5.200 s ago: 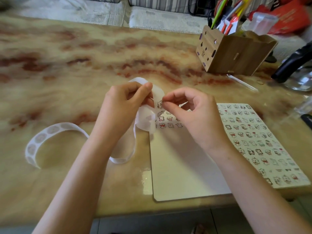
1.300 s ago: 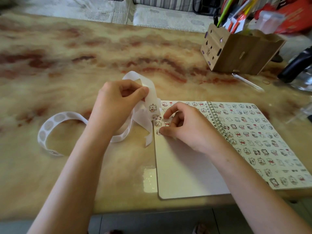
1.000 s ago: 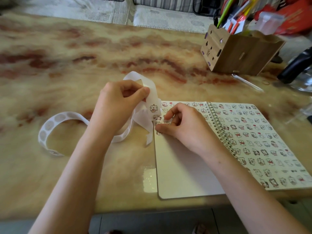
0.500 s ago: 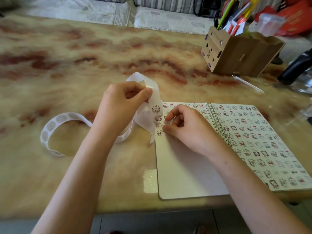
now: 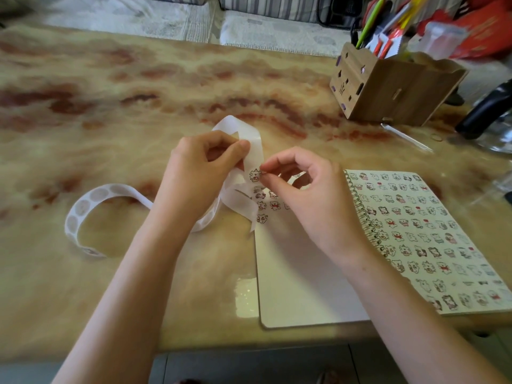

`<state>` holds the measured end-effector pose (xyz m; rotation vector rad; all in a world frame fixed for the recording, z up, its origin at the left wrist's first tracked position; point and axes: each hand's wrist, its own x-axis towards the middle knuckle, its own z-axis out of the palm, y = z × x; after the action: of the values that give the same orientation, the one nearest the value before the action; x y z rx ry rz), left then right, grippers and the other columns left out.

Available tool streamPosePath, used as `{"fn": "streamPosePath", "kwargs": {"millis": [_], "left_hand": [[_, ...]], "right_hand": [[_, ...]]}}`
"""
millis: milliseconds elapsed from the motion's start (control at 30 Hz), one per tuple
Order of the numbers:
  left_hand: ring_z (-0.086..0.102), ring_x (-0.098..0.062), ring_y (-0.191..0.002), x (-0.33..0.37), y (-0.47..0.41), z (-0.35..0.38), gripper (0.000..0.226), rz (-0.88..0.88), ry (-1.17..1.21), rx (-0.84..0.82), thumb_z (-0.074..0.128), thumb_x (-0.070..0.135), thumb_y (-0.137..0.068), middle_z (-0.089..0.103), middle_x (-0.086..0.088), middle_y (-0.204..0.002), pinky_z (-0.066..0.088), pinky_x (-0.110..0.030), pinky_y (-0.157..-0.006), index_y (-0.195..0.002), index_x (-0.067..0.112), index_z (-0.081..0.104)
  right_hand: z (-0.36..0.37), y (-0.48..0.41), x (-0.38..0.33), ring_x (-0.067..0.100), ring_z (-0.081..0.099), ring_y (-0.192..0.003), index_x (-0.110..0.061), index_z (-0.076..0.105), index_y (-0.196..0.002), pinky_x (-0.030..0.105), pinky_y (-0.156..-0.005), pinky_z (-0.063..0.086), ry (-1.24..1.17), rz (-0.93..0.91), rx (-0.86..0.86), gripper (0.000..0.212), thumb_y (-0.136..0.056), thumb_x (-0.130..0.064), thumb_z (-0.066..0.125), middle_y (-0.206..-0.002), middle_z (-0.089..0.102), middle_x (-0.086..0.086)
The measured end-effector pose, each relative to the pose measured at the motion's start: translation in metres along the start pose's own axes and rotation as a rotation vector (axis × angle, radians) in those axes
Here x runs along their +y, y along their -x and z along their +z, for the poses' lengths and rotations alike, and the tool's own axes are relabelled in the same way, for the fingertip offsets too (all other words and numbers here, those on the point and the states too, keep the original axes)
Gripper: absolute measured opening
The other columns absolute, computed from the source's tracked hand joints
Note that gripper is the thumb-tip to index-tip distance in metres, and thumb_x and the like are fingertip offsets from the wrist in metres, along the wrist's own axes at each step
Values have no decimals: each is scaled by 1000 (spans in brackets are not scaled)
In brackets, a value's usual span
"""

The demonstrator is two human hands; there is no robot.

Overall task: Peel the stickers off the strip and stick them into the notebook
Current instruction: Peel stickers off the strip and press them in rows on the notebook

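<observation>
A long white sticker strip (image 5: 94,195) curls over the marble table, its used part showing bare round spots. My left hand (image 5: 194,176) grips the strip's raised loop just left of the notebook. One small bear sticker (image 5: 255,175) sits on the strip below that loop. My right hand (image 5: 307,195) has thumb and forefinger pinched at that sticker's right edge. The open spiral notebook (image 5: 304,273) lies flat under my right hand. A few stickers (image 5: 261,205) fill the top left of its left page, and its right page (image 5: 432,236) is covered with several rows of them.
A wooden pen holder (image 5: 393,90) with pens and scissors stands at the back right. A clear thin stick (image 5: 407,137) lies in front of it. A black object (image 5: 484,112) sits at the right edge. The table's front edge (image 5: 249,347) runs near my forearms.
My right hand has lifted off the left page, where it was pressing a sticker down, and moved up to the sticker on the strip. My left hand still holds the strip.
</observation>
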<state>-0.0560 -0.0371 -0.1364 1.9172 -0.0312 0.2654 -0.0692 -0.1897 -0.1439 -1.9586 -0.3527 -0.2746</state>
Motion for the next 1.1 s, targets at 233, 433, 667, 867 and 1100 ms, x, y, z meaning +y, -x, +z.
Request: {"fn": "streamPosePath", "kwargs": {"millis": [233, 433, 667, 867, 1100], "left_hand": [[60, 10, -59, 3, 2, -1, 28, 18, 3, -60, 55, 34, -93, 67, 20, -60, 40, -4, -57, -72, 23, 69], [60, 10, -61, 3, 6, -2, 14, 16, 20, -135, 65, 23, -87, 68, 18, -63, 40, -3, -60, -73, 20, 69], [60, 9, -64, 4, 6, -4, 11, 64, 11, -152, 67, 22, -86, 70, 12, -68, 38, -2, -61, -82, 13, 72], [60, 9, -68, 3, 7, -3, 8, 66, -37, -163, 67, 23, -85, 71, 14, -74, 38, -3, -63, -81, 19, 73], [60, 11, -65, 5, 8, -1, 13, 29, -30, -152, 65, 26, -87, 70, 19, -68, 39, -2, -62, -76, 23, 72]], "right_hand": [[-3, -3, 0, 4, 64, -68, -17, 72, -85, 17, -63, 48, -125, 20, 65, 11, -82, -6, 71, -76, 71, -6], [-3, -4, 0, 0, 60, -65, -17, 72, -86, 17, -62, 47, -118, 8, 72, 13, -84, -4, 69, -73, 68, -9], [-5, -4, 2, 7, 64, -69, -13, 72, -88, 15, -62, 44, -51, -33, 51, 7, -84, -8, 69, -77, 72, -4], [-6, -6, 4, 8, 61, -67, -16, 70, -83, 14, -59, 41, -20, -56, 42, 9, -82, -7, 71, -73, 68, -8], [-6, -7, 5, 9, 61, -66, -13, 70, -82, 12, -58, 39, 45, -72, 58, 7, -81, -8, 73, -73, 68, -8]]}}
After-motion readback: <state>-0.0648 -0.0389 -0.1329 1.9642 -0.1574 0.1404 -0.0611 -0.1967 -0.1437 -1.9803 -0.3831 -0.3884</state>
